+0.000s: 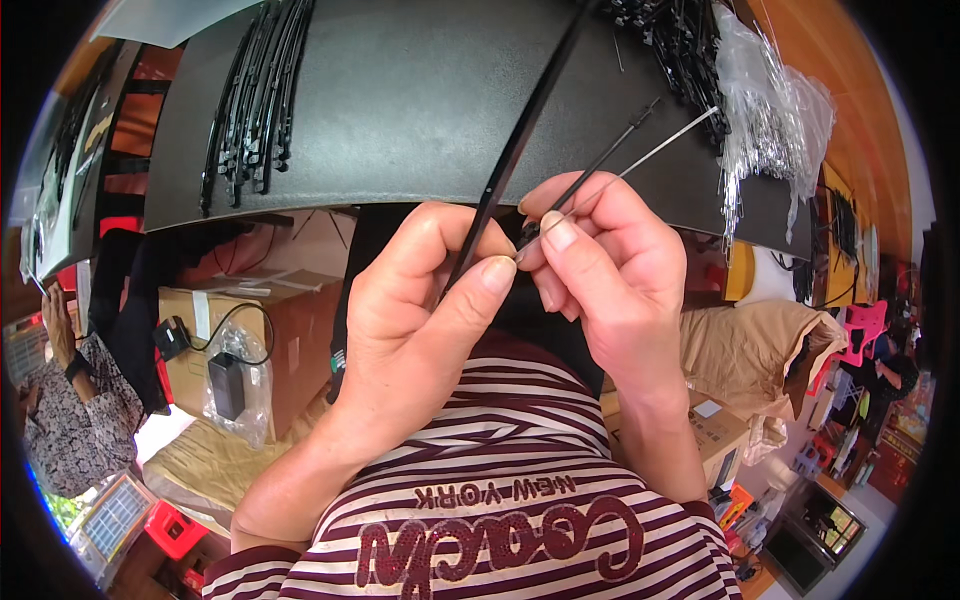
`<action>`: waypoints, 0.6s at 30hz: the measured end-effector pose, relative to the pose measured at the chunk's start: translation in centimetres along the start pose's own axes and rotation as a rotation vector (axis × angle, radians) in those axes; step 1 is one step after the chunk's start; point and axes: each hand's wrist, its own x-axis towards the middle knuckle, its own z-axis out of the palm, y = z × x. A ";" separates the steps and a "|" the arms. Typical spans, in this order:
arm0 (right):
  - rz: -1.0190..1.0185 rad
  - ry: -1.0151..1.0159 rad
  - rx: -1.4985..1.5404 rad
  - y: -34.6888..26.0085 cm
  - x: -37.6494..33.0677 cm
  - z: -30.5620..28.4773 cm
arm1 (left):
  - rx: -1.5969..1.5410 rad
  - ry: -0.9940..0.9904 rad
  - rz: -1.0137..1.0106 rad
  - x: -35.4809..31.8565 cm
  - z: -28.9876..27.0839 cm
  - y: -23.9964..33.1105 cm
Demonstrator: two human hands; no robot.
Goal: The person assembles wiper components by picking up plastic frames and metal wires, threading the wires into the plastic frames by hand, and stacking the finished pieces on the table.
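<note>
My left hand is closed, thumb and forefinger pinching a long flat black strip that slants up past the table's front edge. Close beside it, my right hand is closed on a thin black rod and a thin silver metal rod. Both rods point up and to the right from the thumb and forefinger. The fingertips of my two hands nearly meet, and they hide the lower ends of the rods. What small dark part lies between the fingers I cannot make out.
On the dark table, a bundle of black rods lies at left. More black rods and a see-through bag of thin silver rods lie at right. Below stand a cardboard box and, at far left, another person's hand.
</note>
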 end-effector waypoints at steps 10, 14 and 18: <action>0.011 0.006 -0.044 -0.1 -0.4 0.0 | 0.289 0.039 -0.035 -0.2 0.3 0.4; -0.058 0.020 -0.071 0.9 -0.4 -0.2 | 0.267 0.005 0.012 0.0 0.4 -0.4; -0.077 0.026 -0.067 0.9 -0.5 -0.5 | 0.362 -0.032 0.106 -0.1 0.2 -1.1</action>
